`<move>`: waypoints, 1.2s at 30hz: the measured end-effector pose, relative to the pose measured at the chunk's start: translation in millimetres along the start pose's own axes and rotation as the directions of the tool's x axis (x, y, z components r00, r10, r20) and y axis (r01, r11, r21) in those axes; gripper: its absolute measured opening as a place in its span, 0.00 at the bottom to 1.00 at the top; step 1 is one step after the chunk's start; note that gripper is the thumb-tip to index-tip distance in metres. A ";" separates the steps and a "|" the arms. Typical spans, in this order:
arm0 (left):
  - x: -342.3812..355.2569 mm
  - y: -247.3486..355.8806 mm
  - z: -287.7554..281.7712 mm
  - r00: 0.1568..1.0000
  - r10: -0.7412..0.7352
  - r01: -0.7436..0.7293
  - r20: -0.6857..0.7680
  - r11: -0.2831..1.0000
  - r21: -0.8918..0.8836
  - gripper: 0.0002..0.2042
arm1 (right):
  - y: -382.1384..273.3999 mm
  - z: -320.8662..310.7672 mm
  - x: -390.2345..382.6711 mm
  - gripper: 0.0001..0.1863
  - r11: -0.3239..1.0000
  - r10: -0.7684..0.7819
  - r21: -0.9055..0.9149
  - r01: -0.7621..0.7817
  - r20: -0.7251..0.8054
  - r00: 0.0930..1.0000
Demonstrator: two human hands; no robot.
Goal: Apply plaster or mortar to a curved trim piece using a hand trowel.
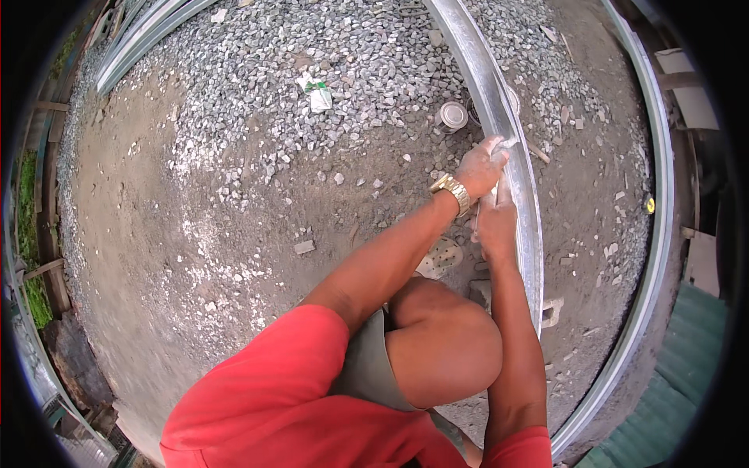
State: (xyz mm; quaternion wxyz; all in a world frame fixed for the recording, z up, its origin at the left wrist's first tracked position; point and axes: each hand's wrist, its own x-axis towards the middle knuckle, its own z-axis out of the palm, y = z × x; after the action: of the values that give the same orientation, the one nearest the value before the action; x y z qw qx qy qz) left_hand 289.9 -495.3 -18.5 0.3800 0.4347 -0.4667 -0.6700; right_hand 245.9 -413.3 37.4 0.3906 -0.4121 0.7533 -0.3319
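Note:
A long, shiny metal channel (527, 203) runs from the far middle down past my knee on the right. My left hand (477, 168), with a gold watch (452, 193) at the wrist, is closed over the channel's left edge. Pale grey smears cover its fingertips. Just nearer to me, my right hand (498, 226) is closed against the same edge, its fingers pointing away from me. Something thin and pale shows between the two hands, too small to name. The right palm is hidden.
Grey gravel (374, 62) spreads across the far ground. A round tin (452, 116) stands left of the channel, and a hollow block (551, 312) lies to its right. Another long metal length (662, 187) curves along the right side. More metal channels (148, 39) lie far left.

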 end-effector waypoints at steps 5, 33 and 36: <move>50.4 24.4 -10.7 0.978 0.116 -0.201 0.173 0.744 0.638 0.20 | -34.5 -7.0 28.3 0.20 0.966 0.194 0.154 -0.206 0.090 0.977; 71.8 27.0 -49.1 0.973 0.230 -0.226 0.032 0.908 0.354 0.20 | -30.4 38.9 65.4 0.17 1.000 -0.010 0.023 0.011 -0.061 0.998; 73.4 18.7 -49.4 0.962 0.274 -0.268 0.013 0.930 0.251 0.21 | -30.4 45.2 68.4 0.16 0.975 -0.200 -0.129 0.181 -0.154 0.968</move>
State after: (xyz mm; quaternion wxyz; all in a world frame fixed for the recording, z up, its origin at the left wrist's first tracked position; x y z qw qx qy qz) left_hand 313.6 -582.2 -26.6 0.4160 0.4181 -0.5986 -0.5421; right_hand 271.6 -494.9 19.4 0.2686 -0.4753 0.7577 -0.3575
